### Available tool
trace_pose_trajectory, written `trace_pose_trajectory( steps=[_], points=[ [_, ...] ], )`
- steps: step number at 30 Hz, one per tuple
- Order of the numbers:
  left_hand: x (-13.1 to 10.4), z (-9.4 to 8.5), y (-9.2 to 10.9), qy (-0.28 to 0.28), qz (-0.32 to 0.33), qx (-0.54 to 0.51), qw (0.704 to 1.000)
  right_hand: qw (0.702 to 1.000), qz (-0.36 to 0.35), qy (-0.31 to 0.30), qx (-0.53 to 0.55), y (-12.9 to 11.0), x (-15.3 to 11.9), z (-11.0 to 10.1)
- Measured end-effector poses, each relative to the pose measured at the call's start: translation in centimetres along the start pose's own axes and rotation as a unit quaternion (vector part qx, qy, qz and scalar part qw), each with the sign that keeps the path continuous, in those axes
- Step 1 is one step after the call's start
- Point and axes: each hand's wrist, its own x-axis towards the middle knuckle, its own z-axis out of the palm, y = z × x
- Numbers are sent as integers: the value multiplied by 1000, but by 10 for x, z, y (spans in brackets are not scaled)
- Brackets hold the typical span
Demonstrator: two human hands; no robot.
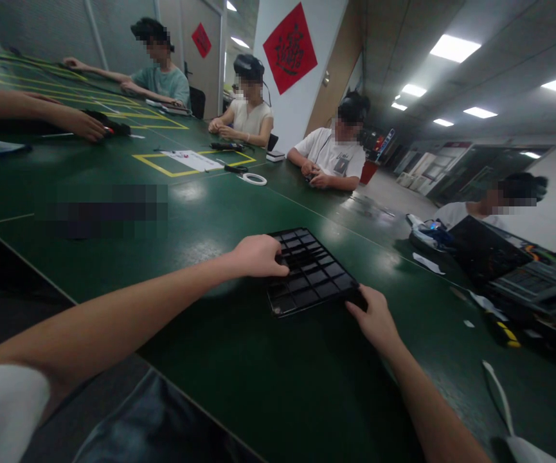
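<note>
Your left hand (258, 255) grips the black tray (313, 275) at 9 o'clock, your right hand (376, 316) its 4 o'clock corner; tray sits between, over worktop (239, 386).

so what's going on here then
A person holds a black tray divided into compartments over a green table. The left hand grips its left side, and the right hand is at its near right corner. Whether the tray touches the table is hard to tell. Farther off, a roll of white tape lies on the table, and other people sit around it.
</note>
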Motion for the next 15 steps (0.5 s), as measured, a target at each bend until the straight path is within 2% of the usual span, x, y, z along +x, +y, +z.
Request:
trace_pose_trajectory(
  steps=[3,6,9,11,15],
  points=[
    [4,-2,-11,-14,-24,82,996,988,54,-2,-145,-4,-1,-5],
    [4,1,-12,-12,-15,110,994,984,64,-21,-163,-6,-3,-5],
    [3,7,-7,3,0,84,996,996,27,-8,-88,-5,-5,-1],
    [1,13,1,11,19,28,999,1000,-8,16,10,-5,-6,5],
    [-5,24,22,16,80,-106,991,981,-21,44,188,-16,-9,23]
  ],
)
